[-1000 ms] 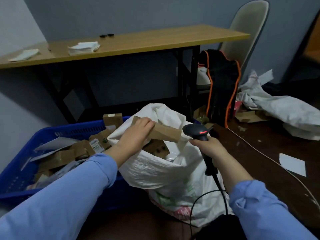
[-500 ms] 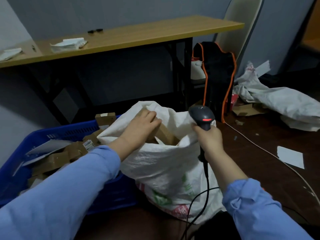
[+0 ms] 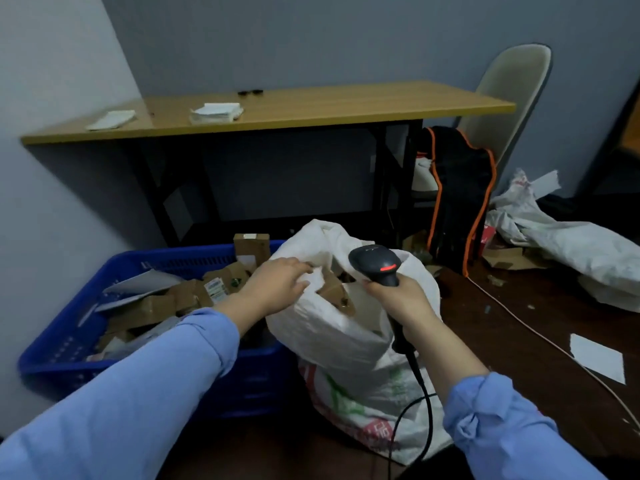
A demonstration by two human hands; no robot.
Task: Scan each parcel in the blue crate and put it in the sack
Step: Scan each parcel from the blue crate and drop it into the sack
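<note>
Only illegible red-green print on sack (image 3: 322, 334), scanner (image 3: 375, 263) in right hand (image 3: 398, 299)

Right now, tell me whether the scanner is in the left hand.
No, the right hand grips the scanner by its handle, while the left hand lies at the mouth of the sack.

The blue perforated plastic crate (image 3: 69, 344) stands on the floor and holds loose brown cardboard parcels (image 3: 152, 306), some with white labels. One small box (image 3: 251, 245) stands upright at the crate's far right corner. The white woven plastic sack (image 3: 329, 334), printed in green and red low down, stands open against the crate's right side. A brown cardboard parcel (image 3: 334, 289) lies tilted inside its mouth. The black corded handheld scanner (image 3: 375, 263), red light showing, is gripped by the right hand (image 3: 398, 299) above the sack.
</note>
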